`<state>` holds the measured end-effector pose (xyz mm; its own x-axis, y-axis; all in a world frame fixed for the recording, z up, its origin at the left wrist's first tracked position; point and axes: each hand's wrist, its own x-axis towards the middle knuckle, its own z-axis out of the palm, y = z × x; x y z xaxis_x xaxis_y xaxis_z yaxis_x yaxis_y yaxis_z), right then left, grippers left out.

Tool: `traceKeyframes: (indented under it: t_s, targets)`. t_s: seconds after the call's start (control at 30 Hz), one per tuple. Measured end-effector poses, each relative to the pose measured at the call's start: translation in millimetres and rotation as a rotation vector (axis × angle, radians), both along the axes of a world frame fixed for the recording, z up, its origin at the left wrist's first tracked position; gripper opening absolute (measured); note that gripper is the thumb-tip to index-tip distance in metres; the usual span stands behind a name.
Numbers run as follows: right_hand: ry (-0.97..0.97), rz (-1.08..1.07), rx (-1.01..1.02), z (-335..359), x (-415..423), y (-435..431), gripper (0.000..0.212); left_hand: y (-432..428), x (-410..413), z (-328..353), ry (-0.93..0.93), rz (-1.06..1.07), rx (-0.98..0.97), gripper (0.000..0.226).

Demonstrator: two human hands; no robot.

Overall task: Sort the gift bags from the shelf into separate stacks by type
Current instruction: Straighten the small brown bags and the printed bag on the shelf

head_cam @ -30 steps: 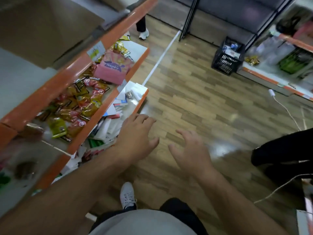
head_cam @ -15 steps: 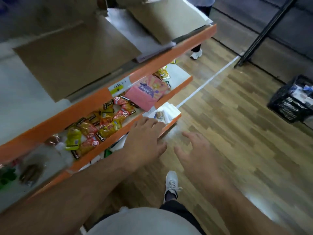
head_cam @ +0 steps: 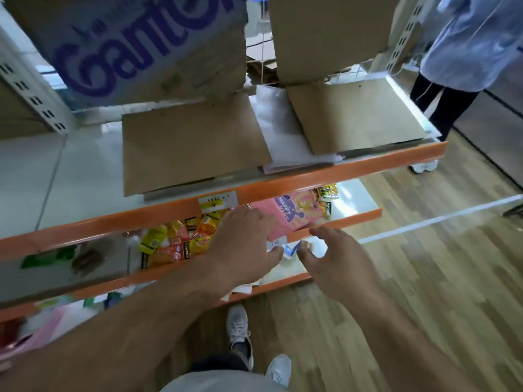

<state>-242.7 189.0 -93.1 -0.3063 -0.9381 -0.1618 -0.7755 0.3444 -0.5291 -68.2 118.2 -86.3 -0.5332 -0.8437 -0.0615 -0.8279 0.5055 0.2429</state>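
A pink gift bag (head_cam: 294, 212) printed "HAPPY" lies flat on the middle shelf. My left hand (head_cam: 243, 244) reaches over that shelf's orange edge with straight fingers, its fingertips at the bag's left side; contact is unclear. My right hand (head_cam: 336, 261) hovers open in front of the lower shelf, fingers spread, holding nothing. On the top shelf lie two flat brown paper bags (head_cam: 195, 145) (head_cam: 353, 114) and, between them, a stack of white bags (head_cam: 285, 131).
Colourful snack packets (head_cam: 175, 241) fill the middle shelf left of the pink bag. A white and blue carton (head_cam: 147, 43) and a brown box (head_cam: 325, 32) stand at the back of the top shelf. Another person (head_cam: 464, 66) stands at the shelf's right end.
My view has swung up from the floor to the shelves. Both hands have moved forward towards the shelf, the left one up to the pink bag.
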Motion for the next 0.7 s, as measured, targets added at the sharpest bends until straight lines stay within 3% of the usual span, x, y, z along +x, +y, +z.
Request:
traceKeyframes:
  t_s: [0.43, 0.7]
  targets:
    - [0.164, -0.024, -0.108, 46, -51, -139, 0.041, -123, -46, 28, 0.213, 0.032, -0.147, 0.051]
    - [0.2, -0.068, -0.095, 47, -102, -182, 0.05, -169, -85, 37, 0.115, 0.013, -0.174, 0.052]
